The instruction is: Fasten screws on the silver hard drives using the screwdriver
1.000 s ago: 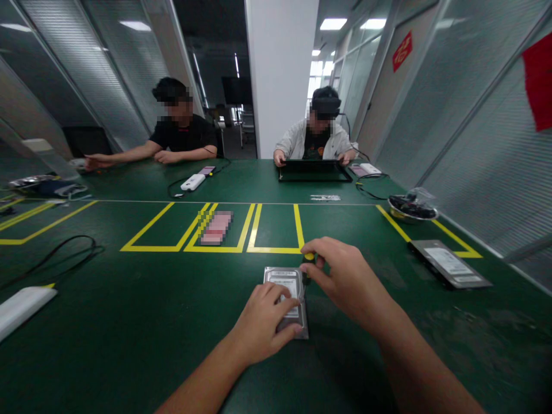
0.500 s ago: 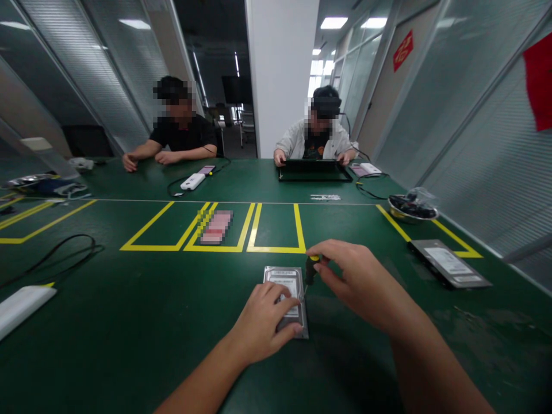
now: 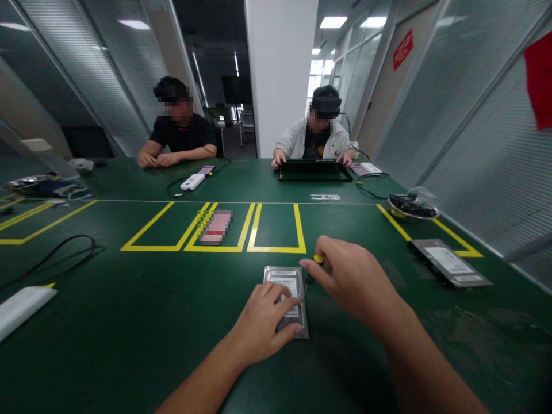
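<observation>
A silver hard drive (image 3: 282,275) with a white label lies flat on the green table. My left hand (image 3: 268,313) rests over its lower half and holds it down, covering much of the label. Its fingertips reach the drive's right edge, close to the tip of a small screwdriver (image 3: 310,278). My right hand (image 3: 347,270) grips the dark handle of that screwdriver between thumb and fingers, near its yellow end. The shaft slants down to the drive's right edge; whether its tip sits in a screw is too small to tell.
Another hard drive (image 3: 451,263) lies at the right, below a metal bowl (image 3: 413,214) of dark items. A pink phone (image 3: 217,227) rests within yellow tape. Left are a white device (image 3: 23,307) and black cable (image 3: 56,247). Two people sit opposite, one holding a black frame (image 3: 314,171).
My right thumb and fingers have shifted around the screwdriver's handle, and its yellow end shows more. My left hand and the drive stay put. The left co-worker's hands have come together.
</observation>
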`<state>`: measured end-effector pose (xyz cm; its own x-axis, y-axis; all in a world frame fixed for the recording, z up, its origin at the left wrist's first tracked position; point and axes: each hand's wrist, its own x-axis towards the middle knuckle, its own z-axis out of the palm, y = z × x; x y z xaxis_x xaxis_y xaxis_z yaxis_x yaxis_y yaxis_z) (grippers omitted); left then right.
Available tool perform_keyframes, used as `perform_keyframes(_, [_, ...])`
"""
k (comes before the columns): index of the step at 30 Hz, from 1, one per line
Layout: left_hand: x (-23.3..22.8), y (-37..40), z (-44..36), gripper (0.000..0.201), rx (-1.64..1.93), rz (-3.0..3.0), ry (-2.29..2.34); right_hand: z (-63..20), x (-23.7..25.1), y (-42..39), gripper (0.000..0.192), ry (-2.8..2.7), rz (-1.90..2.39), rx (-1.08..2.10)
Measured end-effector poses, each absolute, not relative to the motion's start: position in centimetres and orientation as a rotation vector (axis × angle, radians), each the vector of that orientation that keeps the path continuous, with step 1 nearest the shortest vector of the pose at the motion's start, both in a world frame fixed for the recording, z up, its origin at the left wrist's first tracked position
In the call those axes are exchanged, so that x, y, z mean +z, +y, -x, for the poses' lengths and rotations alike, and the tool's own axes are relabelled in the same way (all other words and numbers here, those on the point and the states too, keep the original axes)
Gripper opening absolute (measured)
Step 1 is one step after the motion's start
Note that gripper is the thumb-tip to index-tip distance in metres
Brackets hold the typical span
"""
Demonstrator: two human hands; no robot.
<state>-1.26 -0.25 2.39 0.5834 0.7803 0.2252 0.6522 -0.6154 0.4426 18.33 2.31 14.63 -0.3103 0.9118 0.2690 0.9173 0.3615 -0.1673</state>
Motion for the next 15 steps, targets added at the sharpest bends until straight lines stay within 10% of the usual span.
perform_keyframes(15, [2.50,-0.32,1.29,0.035,0.587,-2.501,1.167,-17.58,14.01,2.24,0.035,-2.287,1.713,-0.411])
